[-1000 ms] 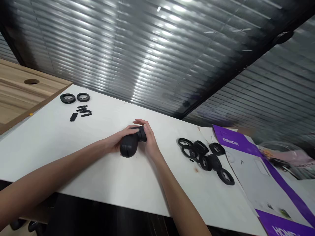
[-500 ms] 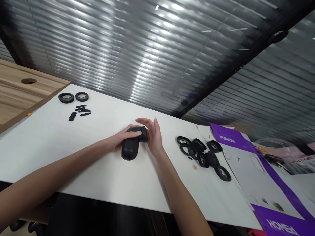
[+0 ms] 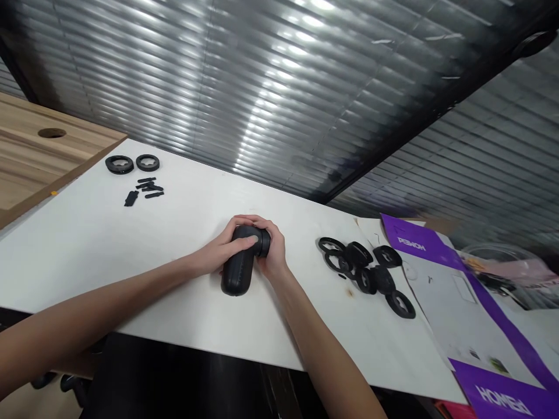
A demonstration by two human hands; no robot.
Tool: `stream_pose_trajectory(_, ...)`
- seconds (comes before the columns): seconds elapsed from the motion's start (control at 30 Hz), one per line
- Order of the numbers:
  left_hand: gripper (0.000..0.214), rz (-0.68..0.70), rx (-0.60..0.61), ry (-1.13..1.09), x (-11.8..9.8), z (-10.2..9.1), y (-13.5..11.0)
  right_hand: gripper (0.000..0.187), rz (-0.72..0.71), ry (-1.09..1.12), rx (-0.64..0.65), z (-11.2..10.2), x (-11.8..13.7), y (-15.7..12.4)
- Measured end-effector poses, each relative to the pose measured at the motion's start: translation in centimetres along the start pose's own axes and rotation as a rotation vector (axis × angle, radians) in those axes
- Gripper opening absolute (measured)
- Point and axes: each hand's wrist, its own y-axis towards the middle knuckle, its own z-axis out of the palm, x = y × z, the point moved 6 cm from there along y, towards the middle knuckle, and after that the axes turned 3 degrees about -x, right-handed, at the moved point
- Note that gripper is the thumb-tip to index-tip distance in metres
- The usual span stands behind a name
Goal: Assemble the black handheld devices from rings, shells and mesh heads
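Note:
A black rounded plastic device [image 3: 240, 270] lies on the white table [image 3: 87, 244] in the middle of the view. My left hand [image 3: 218, 250] is wrapped round its body from the left, thumb on top. My right hand [image 3: 273, 250] is closed over the device's far end, where a black ring-shaped cap [image 3: 263, 241] sits. Both hands rest on the tabletop.
A heap of several black ring parts [image 3: 367, 270] lies to the right of my hands. Two more rings [image 3: 131, 163] and small black pieces [image 3: 146, 191] sit at the far left. A purple-and-white sheet [image 3: 458, 291], a clear plastic bag [image 3: 502, 270] and a wooden desk [image 3: 30, 157] flank the table.
My right hand was open beside the device's end half a second ago; now it is closed round that end. The device has turned slightly, more upright in view.

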Motion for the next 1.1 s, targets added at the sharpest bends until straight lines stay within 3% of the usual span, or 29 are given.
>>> stream_pose_trajectory(0.17, 0.03, -0.089, -0.05, -0.102, 0.6, 0.1, -0.4, 0.028, -0.032, -0.023, -0.026, -0.1, -0.1, -0.3)
stream_pose_trajectory(0.47, 0.024, -0.224, -0.075, -0.271, 0.8, 0.2, -0.7, 0.028, -0.25, -0.243, 0.044, 0.3, 1.0, -0.7)
stream_pose_trajectory(0.63, 0.022, -0.293, -0.107, -0.305, 0.3, -0.1, -0.5, 0.019, -0.252, -0.266, 0.039, 0.2, 0.6, -0.6)
stream_pose_trajectory(0.87, 0.023, -0.247, -0.112, -0.374, 0.0, 0.1, -0.4, 0.038, -0.253, -0.147, 0.073, 0.9, 0.1, -0.6)
stream_pose_trajectory(1.1, 0.028, -0.298, -0.14, -0.429, -0.1, -0.1, -0.3, 0.035, -0.351, -0.225, 0.064, 1.2, 1.1, -0.6)
